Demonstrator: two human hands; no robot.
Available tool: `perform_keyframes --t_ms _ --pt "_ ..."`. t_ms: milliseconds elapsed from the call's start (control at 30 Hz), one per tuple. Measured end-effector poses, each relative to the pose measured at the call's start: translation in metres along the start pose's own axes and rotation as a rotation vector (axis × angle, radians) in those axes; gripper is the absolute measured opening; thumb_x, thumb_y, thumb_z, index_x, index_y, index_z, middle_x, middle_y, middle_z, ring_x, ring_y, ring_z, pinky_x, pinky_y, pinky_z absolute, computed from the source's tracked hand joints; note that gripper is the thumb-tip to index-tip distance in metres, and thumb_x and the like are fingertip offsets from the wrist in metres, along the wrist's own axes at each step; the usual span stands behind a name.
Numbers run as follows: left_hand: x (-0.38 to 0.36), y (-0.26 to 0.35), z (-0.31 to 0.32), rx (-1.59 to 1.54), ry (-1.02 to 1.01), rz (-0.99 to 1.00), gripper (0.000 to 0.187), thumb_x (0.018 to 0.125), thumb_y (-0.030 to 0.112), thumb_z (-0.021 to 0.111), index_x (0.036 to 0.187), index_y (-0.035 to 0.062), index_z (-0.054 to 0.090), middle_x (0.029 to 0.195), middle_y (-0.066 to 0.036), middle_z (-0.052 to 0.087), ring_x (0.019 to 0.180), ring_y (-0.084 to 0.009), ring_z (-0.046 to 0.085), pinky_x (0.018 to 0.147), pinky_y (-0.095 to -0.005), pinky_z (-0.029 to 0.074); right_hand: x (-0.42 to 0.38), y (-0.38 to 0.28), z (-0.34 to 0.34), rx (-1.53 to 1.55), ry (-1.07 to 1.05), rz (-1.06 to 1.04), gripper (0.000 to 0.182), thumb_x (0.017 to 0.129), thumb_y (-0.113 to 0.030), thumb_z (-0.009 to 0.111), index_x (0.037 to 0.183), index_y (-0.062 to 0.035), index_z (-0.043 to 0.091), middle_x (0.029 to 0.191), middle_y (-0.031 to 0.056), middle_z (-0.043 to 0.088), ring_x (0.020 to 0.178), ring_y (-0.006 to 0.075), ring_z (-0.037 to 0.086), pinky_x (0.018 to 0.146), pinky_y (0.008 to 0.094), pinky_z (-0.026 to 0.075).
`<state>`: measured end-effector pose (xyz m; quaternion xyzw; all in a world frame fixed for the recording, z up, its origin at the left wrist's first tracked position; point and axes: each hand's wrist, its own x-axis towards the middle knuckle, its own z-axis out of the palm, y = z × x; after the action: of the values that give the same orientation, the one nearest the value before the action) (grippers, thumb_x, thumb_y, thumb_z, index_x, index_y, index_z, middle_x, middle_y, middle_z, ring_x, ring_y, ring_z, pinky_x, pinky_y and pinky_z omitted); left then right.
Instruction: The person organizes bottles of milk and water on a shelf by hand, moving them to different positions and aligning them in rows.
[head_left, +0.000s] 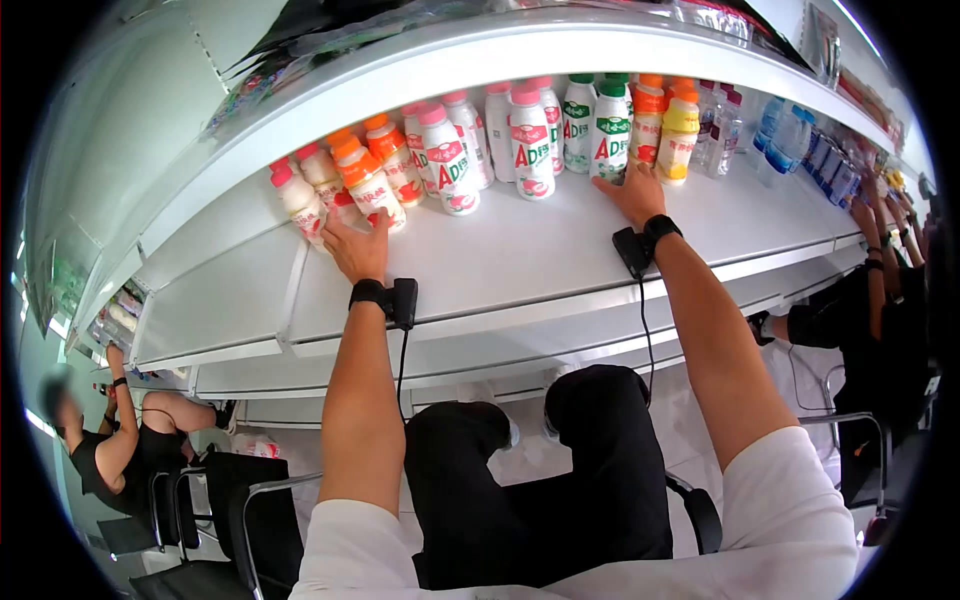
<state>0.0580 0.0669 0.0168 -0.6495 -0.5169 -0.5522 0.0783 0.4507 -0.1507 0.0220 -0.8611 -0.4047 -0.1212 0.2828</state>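
My left hand (355,246) is at the front of the left-hand bottles. Its thumb and fingers are around the lower part of an orange-capped drink bottle (366,183), and its fingers also come close to a pink-capped bottle (298,200). My right hand (637,196) has its thumb and fingers on either side of the base of a green-capped white bottle (611,135). Just right of that hand stands a yellow-capped bottle (680,138). Between my hands, pink-capped white bottles (531,150) stand upright on the white shelf (500,240).
Water bottles (725,135), blue-tinted bottles (788,145) and small cans (838,180) stand farther right. An upper shelf edge (520,55) overhangs the bottles. A person (115,440) sits at the left, and another person's arm (875,245) reaches in at the right. Black chairs (250,510) stand below.
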Motion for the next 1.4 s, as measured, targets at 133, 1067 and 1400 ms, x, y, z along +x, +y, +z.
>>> perform_keyframes --t_ms 133,1067,1400 --pt "0.001 0.014 0.003 0.181 -0.156 -0.029 0.097 0.070 0.058 0.078 0.136 -0.0024 0.040 0.125 -0.020 0.053 0.116 -0.0402 0.051 0.099 -0.0494 0.044 0.001 -0.001 -0.001 -0.001 -0.021 0.013 0.079 0.079 -0.062 0.067 0.119 0.0049 0.061 0.128 0.0236 0.057 0.122 0.0387 0.051 0.103 0.0431 0.044" --pt "0.003 0.005 0.007 0.366 -0.613 -0.091 0.087 0.074 0.073 0.065 0.126 0.0033 0.060 0.132 -0.017 0.055 0.127 -0.0360 0.047 0.102 -0.0537 0.040 0.001 -0.008 -0.002 -0.146 -0.045 0.039 0.083 0.078 -0.062 0.067 0.129 0.0022 0.056 0.136 0.0175 0.054 0.133 0.0357 0.042 0.109 0.0467 0.035" --pt "0.005 -0.007 0.015 0.260 -0.607 -0.086 0.084 0.079 0.069 0.065 0.129 0.0027 0.052 0.132 -0.018 0.057 0.125 -0.0381 0.050 0.100 -0.0541 0.042 -0.001 -0.014 -0.006 -0.144 -0.050 0.070 0.084 0.078 -0.061 0.068 0.131 0.0024 0.054 0.133 0.0162 0.056 0.130 0.0354 0.045 0.107 0.0468 0.036"
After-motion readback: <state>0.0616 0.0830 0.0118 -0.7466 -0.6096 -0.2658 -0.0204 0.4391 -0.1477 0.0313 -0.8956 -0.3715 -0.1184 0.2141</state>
